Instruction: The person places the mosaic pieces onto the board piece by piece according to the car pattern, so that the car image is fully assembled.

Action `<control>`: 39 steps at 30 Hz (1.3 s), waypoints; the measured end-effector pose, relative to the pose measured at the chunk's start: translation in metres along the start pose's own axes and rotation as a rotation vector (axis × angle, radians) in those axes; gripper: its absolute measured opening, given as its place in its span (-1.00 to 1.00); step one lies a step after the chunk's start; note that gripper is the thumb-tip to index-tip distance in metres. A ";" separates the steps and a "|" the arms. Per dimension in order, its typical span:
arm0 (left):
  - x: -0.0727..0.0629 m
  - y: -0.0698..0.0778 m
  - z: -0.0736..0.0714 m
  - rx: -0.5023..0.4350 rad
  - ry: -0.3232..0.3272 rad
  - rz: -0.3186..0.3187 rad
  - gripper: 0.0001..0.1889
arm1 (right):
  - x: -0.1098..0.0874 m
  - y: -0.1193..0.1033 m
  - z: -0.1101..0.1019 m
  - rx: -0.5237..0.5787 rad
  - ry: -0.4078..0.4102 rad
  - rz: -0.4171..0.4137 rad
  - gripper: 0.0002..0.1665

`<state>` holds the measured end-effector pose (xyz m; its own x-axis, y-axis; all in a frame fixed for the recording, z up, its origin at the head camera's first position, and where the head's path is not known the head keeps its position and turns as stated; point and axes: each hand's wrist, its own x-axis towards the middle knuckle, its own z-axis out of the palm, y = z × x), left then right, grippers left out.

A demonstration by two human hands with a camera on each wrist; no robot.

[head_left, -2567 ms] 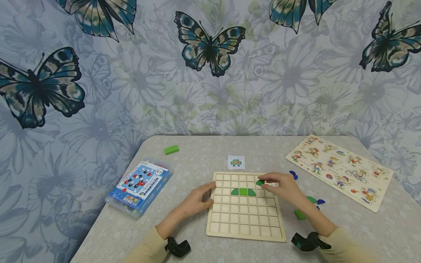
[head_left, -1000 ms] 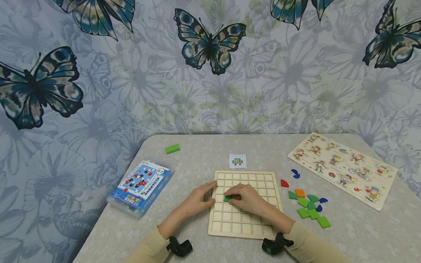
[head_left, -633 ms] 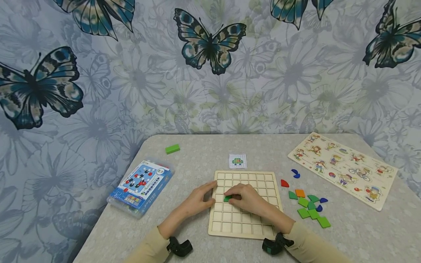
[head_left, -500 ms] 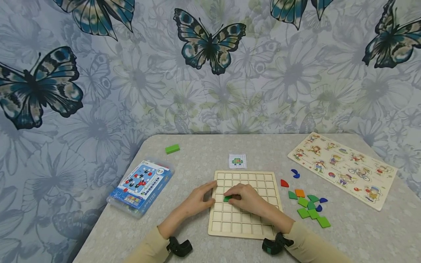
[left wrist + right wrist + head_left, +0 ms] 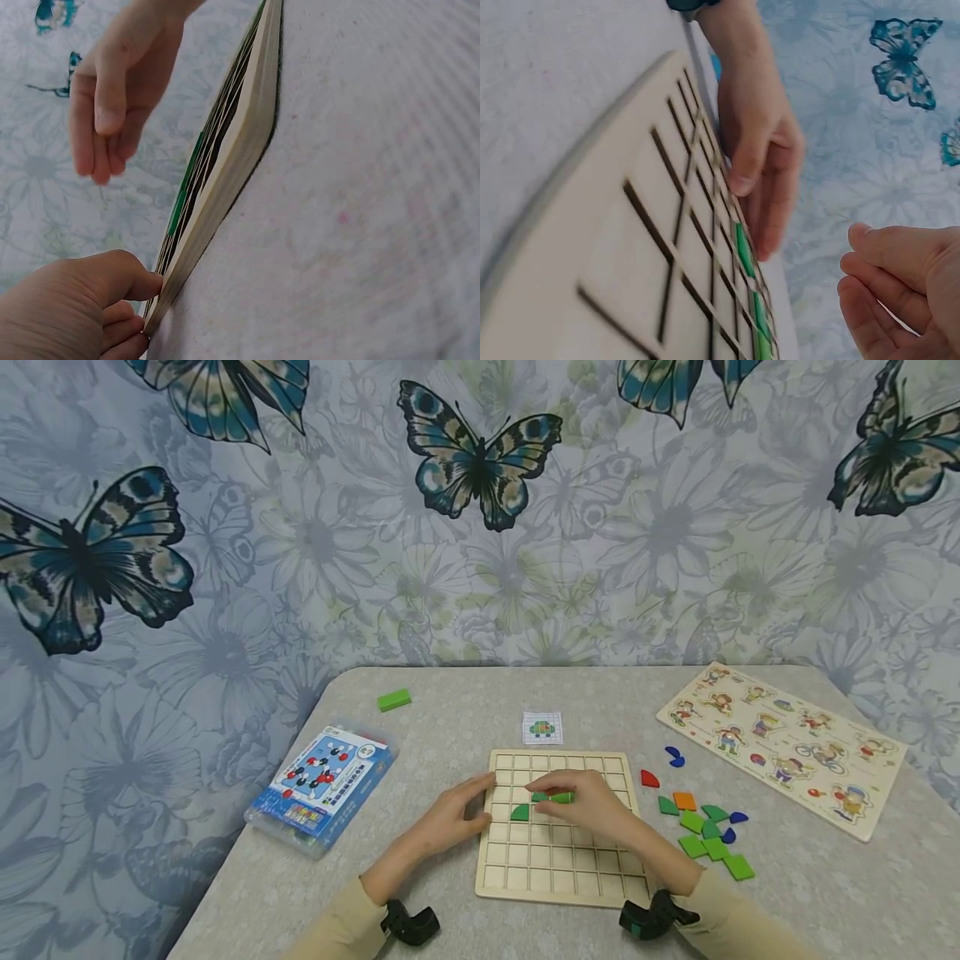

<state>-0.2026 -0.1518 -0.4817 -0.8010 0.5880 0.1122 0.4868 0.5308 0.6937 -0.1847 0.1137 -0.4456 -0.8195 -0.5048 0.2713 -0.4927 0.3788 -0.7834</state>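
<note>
A wooden grid board [image 5: 517,882] lies in front of me. My left hand [image 5: 452,815] rests against its left edge; in the left wrist view the thumb [image 5: 120,279] touches the rim. Over the board hovers my right hand [image 5: 588,806], holding nothing, its fingers loosely extended in the right wrist view. A dark green quarter-round piece [image 5: 520,812] sits in a left cell. One row up, a second quarter-round piece [image 5: 538,797] and a lighter green square piece [image 5: 561,797] show partly behind the right fingers. The hand hides other cells.
Loose green squares [image 5: 738,867], quarter-rounds, a red piece [image 5: 649,778], an orange square [image 5: 684,801] and blue pieces [image 5: 674,757] lie right of the board. A pattern card [image 5: 542,727], picture board [image 5: 780,752], blue-labelled box [image 5: 322,789] and green block [image 5: 393,700] surround it.
The right hand has let go of the dark green quarter-round piece, leaving it in a left cell, and has moved right and slightly farther away. The left hand has stayed at the edge.
</note>
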 end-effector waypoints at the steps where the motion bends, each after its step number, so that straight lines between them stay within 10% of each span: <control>1: 0.000 0.000 0.000 0.002 -0.002 -0.003 -0.35 | -0.003 0.000 -0.007 0.007 0.013 0.012 -0.65; 17: 0.002 -0.001 -0.001 0.018 0.006 0.008 -0.34 | -0.104 0.037 -0.108 -0.226 0.298 0.296 -0.60; 26: 0.001 0.001 -0.003 0.005 0.013 -0.004 -0.35 | -0.130 0.051 -0.108 -0.368 0.311 0.356 -0.66; 39: 0.000 0.002 -0.001 -0.010 0.013 -0.001 -0.35 | -0.138 0.063 -0.097 -0.493 0.312 0.225 -0.72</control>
<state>-0.2021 -0.1513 -0.4799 -0.8061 0.5792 0.1210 0.4826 0.5252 0.7010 -0.1312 0.2829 -0.4780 -0.9291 -0.1488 0.3387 -0.3143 0.8002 -0.5108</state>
